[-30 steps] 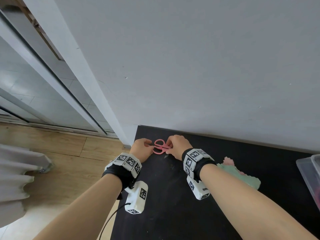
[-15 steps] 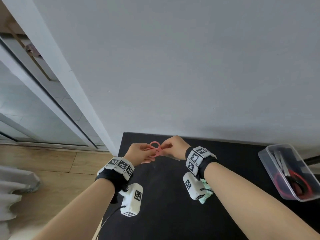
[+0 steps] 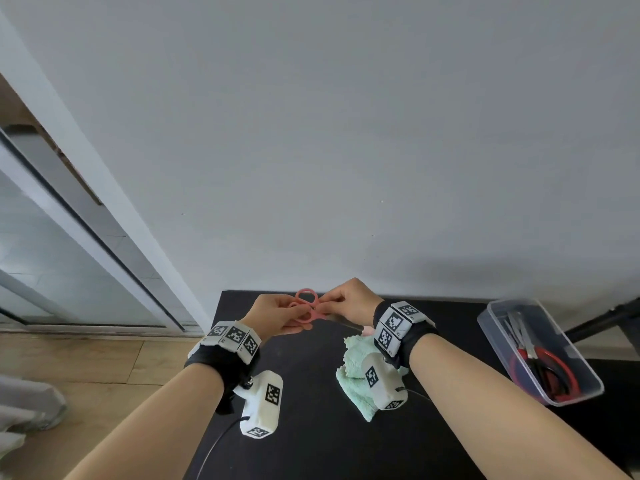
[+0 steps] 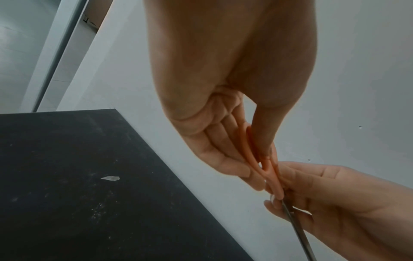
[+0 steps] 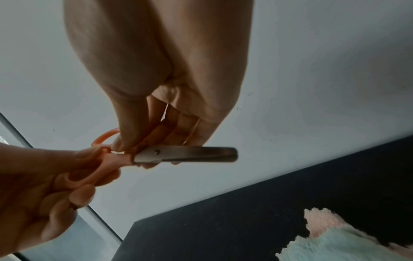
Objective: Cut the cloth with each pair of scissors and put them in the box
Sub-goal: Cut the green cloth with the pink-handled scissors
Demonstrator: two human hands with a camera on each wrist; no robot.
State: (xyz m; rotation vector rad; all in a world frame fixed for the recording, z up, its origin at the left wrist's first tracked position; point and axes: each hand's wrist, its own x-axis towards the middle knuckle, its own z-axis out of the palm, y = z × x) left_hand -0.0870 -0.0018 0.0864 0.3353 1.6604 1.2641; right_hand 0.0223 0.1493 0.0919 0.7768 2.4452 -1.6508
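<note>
Both hands hold the pink-handled scissors (image 3: 308, 308) in the air above the black table (image 3: 311, 445) near its far left corner. My left hand (image 3: 277, 315) grips the pink handle loops (image 5: 89, 174). My right hand (image 3: 349, 301) pinches the scissors (image 5: 185, 155) at the pivot, blades closed and pointing right. In the left wrist view the scissors (image 4: 266, 164) sit between my left hand's thumb and fingers. The mint and pink cloth (image 3: 353, 368) lies on the table under my right wrist. The clear plastic box (image 3: 540, 351) stands at the right edge with red-handled scissors (image 3: 547, 372) inside.
A grey wall (image 3: 346, 133) rises right behind the table. A sliding door frame (image 3: 86, 209) and wooden floor (image 3: 86, 368) lie to the left of the table edge. A small pale scrap (image 4: 109, 178) lies on the tabletop.
The pink scissors were lifted off the table by both hands and now hang in the air. The head view swung right, bringing the cloth and the box into sight.
</note>
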